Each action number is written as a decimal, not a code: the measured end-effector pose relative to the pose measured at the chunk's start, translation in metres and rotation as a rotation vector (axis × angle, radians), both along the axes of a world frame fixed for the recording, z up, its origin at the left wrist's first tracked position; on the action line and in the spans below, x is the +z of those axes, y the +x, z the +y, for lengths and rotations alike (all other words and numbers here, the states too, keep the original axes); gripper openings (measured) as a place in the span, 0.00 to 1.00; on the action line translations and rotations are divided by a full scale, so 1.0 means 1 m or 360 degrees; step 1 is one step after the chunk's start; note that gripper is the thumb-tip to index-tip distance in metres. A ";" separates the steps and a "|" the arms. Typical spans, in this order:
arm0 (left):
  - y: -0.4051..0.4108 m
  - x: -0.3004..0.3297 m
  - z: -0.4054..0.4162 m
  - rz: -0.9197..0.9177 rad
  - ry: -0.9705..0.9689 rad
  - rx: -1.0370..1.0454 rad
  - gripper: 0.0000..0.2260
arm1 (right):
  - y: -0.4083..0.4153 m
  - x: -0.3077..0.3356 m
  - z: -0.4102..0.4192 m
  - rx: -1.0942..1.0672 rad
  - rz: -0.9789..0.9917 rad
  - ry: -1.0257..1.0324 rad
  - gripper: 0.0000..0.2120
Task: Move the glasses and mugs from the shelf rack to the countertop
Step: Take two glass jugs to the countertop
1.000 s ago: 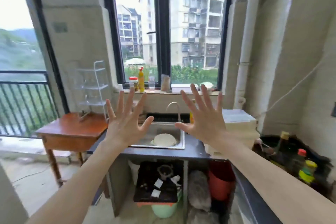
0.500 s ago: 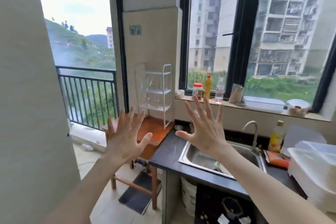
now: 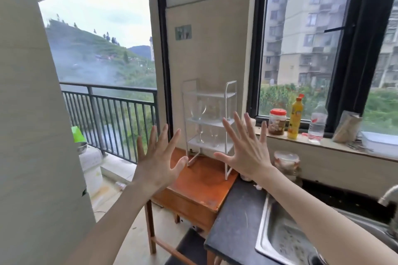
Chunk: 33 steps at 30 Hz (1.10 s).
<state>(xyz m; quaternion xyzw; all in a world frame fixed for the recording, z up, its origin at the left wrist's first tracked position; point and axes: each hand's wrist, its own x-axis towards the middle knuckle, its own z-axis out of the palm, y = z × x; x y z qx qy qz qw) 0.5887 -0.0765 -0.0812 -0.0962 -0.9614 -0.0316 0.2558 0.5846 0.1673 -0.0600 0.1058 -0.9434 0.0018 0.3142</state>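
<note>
A white three-tier shelf rack (image 3: 228,101) stands on a small brown wooden table (image 3: 200,187) against the wall. Clear glasses rest on its middle shelf (image 3: 197,111) and stemmed glasses on its lowest shelf (image 3: 201,136); they are faint and hard to tell apart. The dark countertop (image 3: 234,219) begins right of the table. My left hand (image 3: 158,161) is raised with fingers spread, left of the rack's foot. My right hand (image 3: 245,150) is spread too, in front of the rack's right side. Both hold nothing.
A steel sink (image 3: 286,241) with a tap (image 3: 387,196) is set in the countertop. A covered jar (image 3: 286,160) stands behind my right wrist. The windowsill holds a red-lidded jar (image 3: 277,121), a yellow bottle (image 3: 295,116) and a water bottle (image 3: 317,122). A balcony railing (image 3: 112,109) lies left.
The view has swung left and closer, from the sink to the rack, which is now central and larger. Both hands stay raised and spread, empty.
</note>
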 end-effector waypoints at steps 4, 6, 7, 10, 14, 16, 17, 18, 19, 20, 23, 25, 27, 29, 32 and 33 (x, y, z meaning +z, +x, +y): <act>-0.069 -0.017 -0.020 -0.0051 -0.0025 0.0059 0.31 | -0.072 -0.016 -0.020 0.0013 -0.0073 0.0022 0.44; -0.108 -0.023 -0.032 -0.0085 0.0000 0.0076 0.31 | -0.110 -0.022 -0.032 0.0022 -0.0100 0.0011 0.44; -0.129 -0.025 -0.038 -0.0093 0.0010 0.0071 0.31 | -0.131 -0.023 -0.039 0.0021 -0.0098 -0.0001 0.44; -0.183 -0.024 -0.049 -0.0079 0.0061 -0.0014 0.31 | -0.179 -0.023 -0.053 0.0002 -0.0055 0.0003 0.44; -0.264 -0.032 -0.066 -0.0077 0.0079 -0.0160 0.32 | -0.249 -0.034 -0.079 -0.0085 -0.0060 -0.0038 0.44; -0.300 -0.037 -0.074 -0.0113 0.0067 -0.0216 0.32 | -0.277 -0.042 -0.090 -0.0151 -0.0116 -0.0122 0.44; -0.317 -0.039 -0.078 -0.0138 0.0068 -0.0242 0.32 | -0.289 -0.047 -0.094 -0.0185 -0.0146 -0.0154 0.44; -0.335 -0.042 -0.081 -0.0153 0.0084 -0.0271 0.33 | -0.301 -0.052 -0.096 -0.0219 -0.0170 -0.0184 0.43; -0.353 -0.043 -0.083 -0.0156 0.0117 -0.0303 0.33 | -0.313 -0.056 -0.097 -0.0250 -0.0186 -0.0215 0.43; -0.369 -0.045 -0.084 -0.0157 0.0156 -0.0337 0.33 | -0.324 -0.060 -0.097 -0.0282 -0.0204 -0.0238 0.43; -0.408 -0.054 -0.077 -0.0155 0.0238 -0.0483 0.34 | -0.355 -0.065 -0.093 -0.0379 -0.0264 -0.0296 0.42; -0.431 -0.061 -0.069 -0.0172 0.0310 -0.0584 0.34 | -0.377 -0.066 -0.088 -0.0437 -0.0278 -0.0377 0.42; -0.456 -0.067 -0.060 -0.0211 0.0385 -0.0646 0.35 | -0.399 -0.068 -0.083 -0.0470 -0.0286 -0.0467 0.42; -0.479 -0.073 -0.048 -0.0249 0.0466 -0.0691 0.36 | -0.420 -0.073 -0.077 -0.0503 -0.0308 -0.0571 0.42; -0.508 -0.077 -0.027 -0.0316 0.0647 -0.0806 0.37 | -0.453 -0.080 -0.066 -0.0563 -0.0350 -0.0836 0.41; -0.518 -0.076 -0.019 -0.0332 0.0717 -0.0851 0.38 | -0.464 -0.081 -0.061 -0.0580 -0.0353 -0.0938 0.41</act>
